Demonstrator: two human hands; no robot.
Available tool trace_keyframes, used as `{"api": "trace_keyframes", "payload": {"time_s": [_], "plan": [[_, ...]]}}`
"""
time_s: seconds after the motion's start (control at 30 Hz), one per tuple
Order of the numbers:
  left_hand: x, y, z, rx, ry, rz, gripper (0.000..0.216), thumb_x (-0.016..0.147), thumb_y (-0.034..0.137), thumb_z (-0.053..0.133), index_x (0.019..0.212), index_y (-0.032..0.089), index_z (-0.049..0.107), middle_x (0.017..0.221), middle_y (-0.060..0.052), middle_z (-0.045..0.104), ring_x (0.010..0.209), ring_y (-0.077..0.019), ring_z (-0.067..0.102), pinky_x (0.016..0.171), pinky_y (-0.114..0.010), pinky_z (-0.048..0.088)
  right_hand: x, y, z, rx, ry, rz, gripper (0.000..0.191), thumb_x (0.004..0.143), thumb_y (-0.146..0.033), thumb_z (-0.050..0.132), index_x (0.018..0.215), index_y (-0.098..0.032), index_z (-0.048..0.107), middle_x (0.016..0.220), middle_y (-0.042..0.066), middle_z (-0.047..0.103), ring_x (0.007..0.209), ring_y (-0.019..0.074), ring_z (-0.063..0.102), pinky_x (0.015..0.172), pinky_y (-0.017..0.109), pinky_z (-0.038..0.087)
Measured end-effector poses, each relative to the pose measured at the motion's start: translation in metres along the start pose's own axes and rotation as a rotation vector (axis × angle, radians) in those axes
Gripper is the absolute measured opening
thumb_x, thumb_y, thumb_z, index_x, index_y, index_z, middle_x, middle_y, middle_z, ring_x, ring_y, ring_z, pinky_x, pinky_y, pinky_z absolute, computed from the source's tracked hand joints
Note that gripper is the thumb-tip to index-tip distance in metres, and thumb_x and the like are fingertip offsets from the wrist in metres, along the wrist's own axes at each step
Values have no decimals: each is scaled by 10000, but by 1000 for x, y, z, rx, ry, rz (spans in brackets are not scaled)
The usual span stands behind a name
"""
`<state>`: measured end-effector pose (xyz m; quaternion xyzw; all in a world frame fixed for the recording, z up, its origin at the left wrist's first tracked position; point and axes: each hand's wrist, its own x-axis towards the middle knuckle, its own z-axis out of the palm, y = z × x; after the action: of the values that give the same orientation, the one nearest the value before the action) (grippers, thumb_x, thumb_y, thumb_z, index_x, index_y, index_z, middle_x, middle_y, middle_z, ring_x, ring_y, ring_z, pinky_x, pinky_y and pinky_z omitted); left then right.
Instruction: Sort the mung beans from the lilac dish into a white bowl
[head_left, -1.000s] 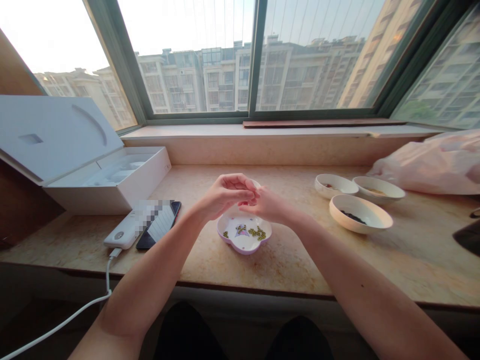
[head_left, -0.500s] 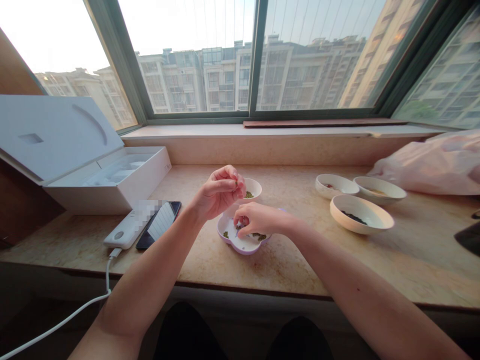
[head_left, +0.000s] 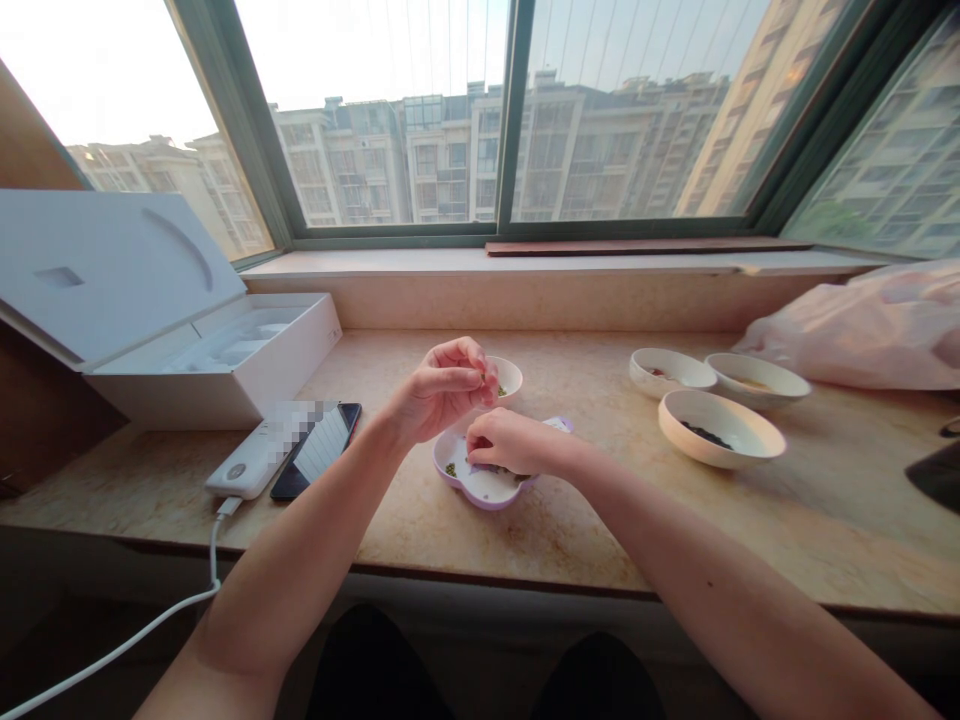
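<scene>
Partly hidden, the purple-rimmed dish (head_left: 480, 492) lies beneath the right hand (head_left: 510, 443).

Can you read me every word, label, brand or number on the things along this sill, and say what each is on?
Nothing can be read.
Phone: screen lines too small to read.
White power bank: pixelated, no legible marking.
Open white box: no readable print.

**Hands working close together**

The left hand (head_left: 441, 390) is holding its fingertips pinched together, wrist angled inward. Just below that pinch, the right hand (head_left: 510, 443) is curling its fingers downward, knuckles up, while both forearms (head_left: 300, 530) are converging forward.
</scene>
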<state>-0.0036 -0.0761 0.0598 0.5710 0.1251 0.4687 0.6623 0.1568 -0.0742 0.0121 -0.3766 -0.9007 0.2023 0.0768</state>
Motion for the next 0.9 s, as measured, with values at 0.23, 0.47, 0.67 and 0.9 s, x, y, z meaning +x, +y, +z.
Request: {"api": "trace_keyframes", "payload": {"time_s": [0.23, 0.47, 0.67, 0.9], "plan": [[2, 0, 2, -123, -23, 32, 155, 679, 157, 736, 722, 172, 588, 653, 23, 630, 575, -89, 580, 585, -220, 468, -3, -4, -7, -73, 43, 4, 144, 837, -145, 584, 719, -161, 665, 676, 22, 659, 599, 131, 532, 575, 269, 335], [13, -12, -9, 177, 195, 17, 123, 729, 189, 739, 811, 156, 653, 823, -15, 721, 654, -82, 609, 692, -235, 508, -7, 0, -17, 69, 106, 51, 112, 765, -99, 598, 724, -155, 686, 700, 27, 694, 611, 127, 578, 556, 245, 374], [18, -33, -29, 1306, 269, 84, 142, 837, 152, 597, 855, 183, 734, 908, -58, 765, 852, -189, 680, 839, -329, 501, -8, 4, -21, 238, 66, -6, 161, 722, -68, 597, 771, -164, 716, 761, 20, 713, 693, 140, 638, 608, 229, 445], [20, -40, -39, 1658, 157, -9, 228, 917, 179, 527, 920, 201, 755, 934, -59, 777, 850, -204, 699, 788, -306, 495, -8, 3, -23, 477, -3, -91, 111, 751, -100, 631, 769, -162, 721, 778, 18, 726, 712, 136, 651, 637, 232, 484]]}}
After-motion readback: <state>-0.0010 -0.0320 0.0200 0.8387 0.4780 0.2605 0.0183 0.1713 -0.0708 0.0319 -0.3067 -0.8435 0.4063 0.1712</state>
